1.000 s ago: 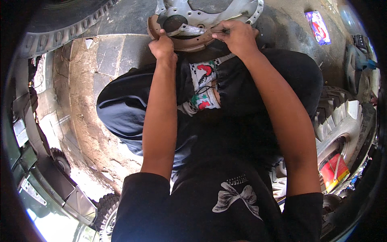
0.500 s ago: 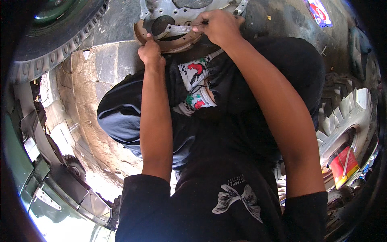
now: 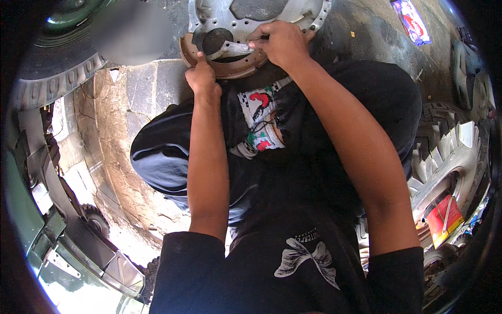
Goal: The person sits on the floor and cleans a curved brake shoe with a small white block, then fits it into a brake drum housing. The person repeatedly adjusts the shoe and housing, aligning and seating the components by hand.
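A rusty brown metal ring [image 3: 230, 68] lies on the ground at the top of the view, partly under a grey metal plate [image 3: 209, 15] with bolt holes. My left hand [image 3: 201, 78] presses on the near rim of the ring with its thumb. My right hand [image 3: 280, 44] is closed on a flat metal blade tool [image 3: 235, 47] whose tip lies across the ring's dark centre hole. Both forearms reach up over my knees in dark trousers.
A large lugged tyre [image 3: 52, 86] curves at the upper left and another tyre [image 3: 452, 152] at the right, with a red part [image 3: 444, 217] in it. A concrete slab [image 3: 104, 131] lies at left. A colourful packet [image 3: 410, 21] lies at the top right. Green machine parts [image 3: 31, 220] fill the lower left.
The view has shifted, so the ring and both hands sit lower and further right in the picture. The hands stay on the ring and tool.
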### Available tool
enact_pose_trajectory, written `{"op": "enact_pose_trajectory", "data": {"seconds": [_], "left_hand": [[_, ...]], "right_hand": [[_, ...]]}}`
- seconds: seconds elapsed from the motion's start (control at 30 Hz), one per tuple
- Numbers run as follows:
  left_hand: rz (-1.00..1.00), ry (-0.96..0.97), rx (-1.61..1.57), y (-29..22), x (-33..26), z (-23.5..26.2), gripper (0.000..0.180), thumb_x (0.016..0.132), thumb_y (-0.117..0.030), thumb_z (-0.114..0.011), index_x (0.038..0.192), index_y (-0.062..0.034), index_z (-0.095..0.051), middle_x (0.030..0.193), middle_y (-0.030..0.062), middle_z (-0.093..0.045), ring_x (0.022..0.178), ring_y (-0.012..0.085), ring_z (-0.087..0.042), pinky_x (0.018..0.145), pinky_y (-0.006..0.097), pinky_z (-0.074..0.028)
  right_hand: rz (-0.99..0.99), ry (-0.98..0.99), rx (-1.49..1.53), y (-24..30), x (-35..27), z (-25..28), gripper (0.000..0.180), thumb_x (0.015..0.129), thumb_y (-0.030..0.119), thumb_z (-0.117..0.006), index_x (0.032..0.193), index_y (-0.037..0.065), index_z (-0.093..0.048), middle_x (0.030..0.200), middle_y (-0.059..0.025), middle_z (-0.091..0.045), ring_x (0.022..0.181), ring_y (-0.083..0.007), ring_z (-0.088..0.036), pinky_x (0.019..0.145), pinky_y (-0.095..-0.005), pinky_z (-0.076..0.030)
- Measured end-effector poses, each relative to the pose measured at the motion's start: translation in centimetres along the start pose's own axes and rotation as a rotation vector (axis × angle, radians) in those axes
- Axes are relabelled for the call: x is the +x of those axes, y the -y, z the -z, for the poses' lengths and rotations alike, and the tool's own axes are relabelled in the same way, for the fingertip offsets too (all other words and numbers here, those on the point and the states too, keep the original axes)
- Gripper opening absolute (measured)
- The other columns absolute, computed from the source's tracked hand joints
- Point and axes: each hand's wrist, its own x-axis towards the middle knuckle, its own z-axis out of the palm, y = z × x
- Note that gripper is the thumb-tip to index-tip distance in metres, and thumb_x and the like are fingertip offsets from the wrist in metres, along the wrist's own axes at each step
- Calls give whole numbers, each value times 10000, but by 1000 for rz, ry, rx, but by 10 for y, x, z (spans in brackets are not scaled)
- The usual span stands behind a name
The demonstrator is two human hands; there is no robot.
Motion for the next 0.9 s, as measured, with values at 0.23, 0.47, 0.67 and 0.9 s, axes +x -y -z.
{"op": "enact_pose_trajectory", "data": {"seconds": [0.23, 0.47, 0.67, 0.9], "left_hand": [[-3, -29, 37, -1, -6, 7, 527, 1025, -269, -661, 1255, 196, -574, 1132, 184, -683, 931, 225, -649, 848, 390, -537], [-38, 25, 4, 10, 5, 6, 547, 1031, -269, -652, 1290, 202, -547, 1198, 205, -670, 1026, 255, -657, 893, 411, -544], [60, -65, -38, 4, 0, -10, 606, 1073, -366, -559, 1355, 168, -511, 1312, 246, -622, 1095, 327, -664, 964, 449, -538], [-124, -134, -298, -23, -21, 19, 643, 1082, -423, -505, 1401, 135, -484, 1360, 229, -598, 1155, 342, -633, 1006, 467, -520]], "right_hand": [[-94, 106, -29, -1, -25, 20, 255, 802, 423, -829, 971, 232, -822, 1002, -88, -764, 1016, -324, -694, 915, -541, -382], [-96, 3, 121, -10, -4, -6, 245, 788, 339, -864, 982, 194, -827, 922, -110, -773, 882, -331, -728, 825, -446, -529], [-304, -249, 649, 0, 12, 32, 203, 847, 245, -849, 999, 115, -820, 881, -52, -784, 818, -162, -740, 767, -332, -557], [-309, -439, 1159, 8, 29, 33, 191, 873, 148, -826, 1016, 30, -779, 883, -88, -777, 785, -158, -742, 770, -291, -573]]}}
